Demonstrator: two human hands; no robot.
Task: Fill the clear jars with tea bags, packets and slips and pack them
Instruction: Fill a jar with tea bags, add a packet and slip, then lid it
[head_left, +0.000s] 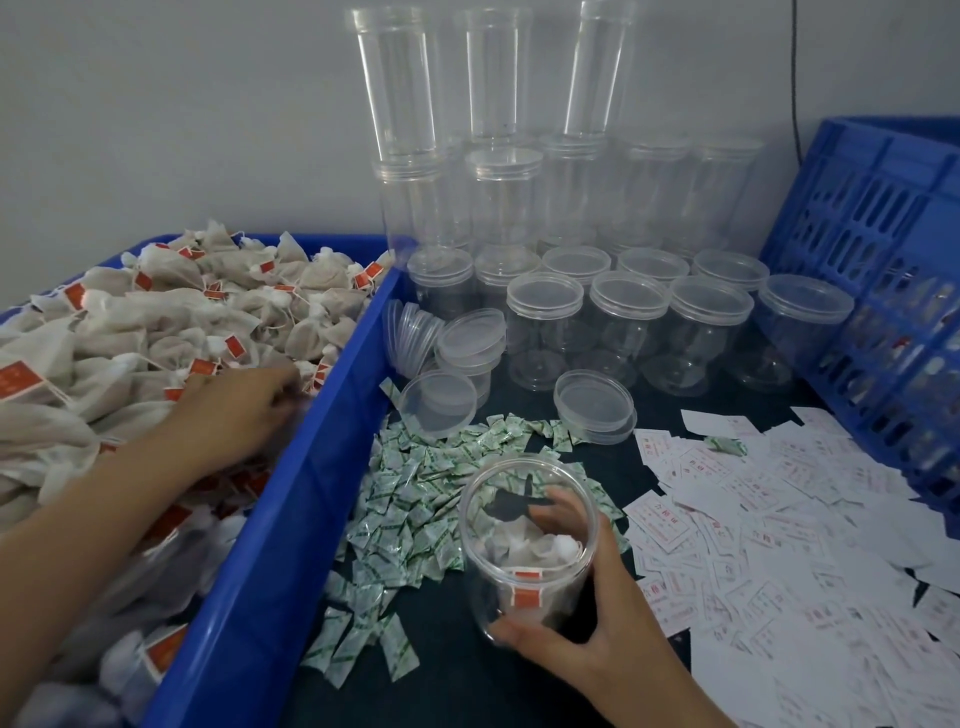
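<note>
Right hand (597, 639) grips tilted jar (530, 571), 6 o'clock; left hand (234, 410) among tea bags (156, 322), 9 o'clock, grip unclear. Tilt risks spillage.

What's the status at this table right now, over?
Left hand in the blue bin among tea bags, grip unclear. Right hand grips open jar, few tea bags inside. Nothing blocking.

Our left hand (244, 410) reaches forward palm down, bare forearm extended, fingertips blurred. Our right hand (597, 639) curls thumb and fingers round a clear round plastic jar (524, 561).
</note>
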